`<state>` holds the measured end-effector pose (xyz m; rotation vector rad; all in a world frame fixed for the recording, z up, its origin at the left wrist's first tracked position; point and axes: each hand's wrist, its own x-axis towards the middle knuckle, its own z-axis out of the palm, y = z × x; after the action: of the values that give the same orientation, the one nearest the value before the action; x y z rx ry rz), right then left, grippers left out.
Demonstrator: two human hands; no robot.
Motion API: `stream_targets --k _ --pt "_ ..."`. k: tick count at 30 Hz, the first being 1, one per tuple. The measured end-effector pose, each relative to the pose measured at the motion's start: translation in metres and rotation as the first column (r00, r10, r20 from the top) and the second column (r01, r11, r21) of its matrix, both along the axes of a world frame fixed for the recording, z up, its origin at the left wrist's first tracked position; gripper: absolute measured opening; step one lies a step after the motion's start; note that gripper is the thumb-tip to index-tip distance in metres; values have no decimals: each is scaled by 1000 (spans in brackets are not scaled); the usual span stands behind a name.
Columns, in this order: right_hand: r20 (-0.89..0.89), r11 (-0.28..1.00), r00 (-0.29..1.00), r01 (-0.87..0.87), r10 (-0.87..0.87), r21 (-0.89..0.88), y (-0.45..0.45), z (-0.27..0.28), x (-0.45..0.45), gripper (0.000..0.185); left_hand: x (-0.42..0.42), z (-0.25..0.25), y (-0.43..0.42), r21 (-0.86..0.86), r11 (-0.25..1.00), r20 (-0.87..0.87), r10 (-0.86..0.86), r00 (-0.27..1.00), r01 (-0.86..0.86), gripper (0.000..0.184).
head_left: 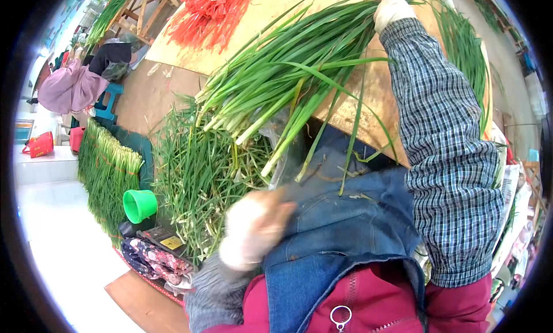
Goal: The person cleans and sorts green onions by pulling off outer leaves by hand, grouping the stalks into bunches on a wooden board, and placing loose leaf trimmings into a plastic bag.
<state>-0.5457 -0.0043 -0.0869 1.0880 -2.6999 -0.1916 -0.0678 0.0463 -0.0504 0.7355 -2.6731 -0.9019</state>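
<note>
At the top of the view my right hand (393, 12), in a pale glove, is closed around a bunch of garlic chives (311, 62). The long green leaves fan out to the lower left, their pale stem ends pointing down over the table's edge. A few loose leaves hang below the bunch. My left hand (256, 226), also pale-gloved, is smeared by motion above my lap, beside a heap of loose chives (201, 166). Its fingers do not show clearly, and I see nothing plain in them.
Red plastic ties (210, 13) lie on the wooden table (377, 97); more chives (461, 51) rest along its right side. Tied chive bundles (109, 172) stand at left near a green bucket (140, 206). Another person (75, 85) sits near a blue stool (108, 100).
</note>
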Motion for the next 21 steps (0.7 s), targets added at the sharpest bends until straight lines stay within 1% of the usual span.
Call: stream_targets --k 1,2,3,5,7,8,9,10,11,12,13,14,15,16,17,18,19,20,21 --pt "88 997 994 74 -71 -30 3 5 -1 32 -33 7 9 5 999 150 -46 988 46 42" --pt "61 996 995 79 -78 -27 4 -1 -7 31 -60 -1 13 -36 999 79 -20 997 23 51" --pt "125 993 987 107 -99 -54 11 21 19 32 -84 -10 15 -74 997 6 3 1000 -2 60" --pt "257 981 958 157 -125 -111 22 61 68 36 -126 -14 17 165 985 231 10 973 -50 68" --pt "285 978 941 205 -186 -38 24 67 69 48 -143 -46 34 264 965 -3 4 1000 -3 67" --pt "299 974 930 225 -215 -1 24 68 71 55 -150 -66 50 149 987 -146 85 986 -63 56" --pt "303 975 930 224 -210 -12 25 69 71 55 -152 -70 56 410 912 -207 121 971 -27 46" --pt "306 975 930 220 -204 -20 28 68 70 55 -154 -74 61 635 772 -250 195 948 9 36" --pt "308 976 931 215 -197 -25 29 67 70 55 -150 -78 66 767 639 -126 240 963 -59 29" --pt "286 978 937 211 -199 -9 31 72 76 57 -144 -62 60 837 540 -45 226 973 -87 25" --pt "358 963 914 245 -192 -109 30 60 60 52 -134 -45 49 893 434 33 204 978 -121 23" --pt "426 937 888 282 -174 -207 29 48 45 47 -113 -26 37 743 667 -37 129 991 -59 21" --pt "495 899 862 297 -108 -321 24 28 22 41 -90 -3 22 686 727 -48 85 995 -29 22" --pt "553 846 833 315 -29 -430 19 8 0 37 -60 -5 5 502 862 -231 49 972 75 22" --pt "596 780 801 337 58 -527 14 -11 -22 33 -24 2 -17 480 876 -171 37 985 50 19" --pt "686 710 721 433 97 -555 14 -7 -15 33 8 10 -35 479 867 34 136 990 -136 20" --pt "840 462 483 704 245 -539 18 29 29 32 41 10 -54 391 875 196 222 955 -284 21" --pt "855 137 302 911 422 -390 23 65 75 32 75 2 -71 308 813 371 376 849 -495 18" --pt "850 246 401 835 341 -493 24 61 72 32 110 -12 -84 -199 880 536 466 705 -431 22"
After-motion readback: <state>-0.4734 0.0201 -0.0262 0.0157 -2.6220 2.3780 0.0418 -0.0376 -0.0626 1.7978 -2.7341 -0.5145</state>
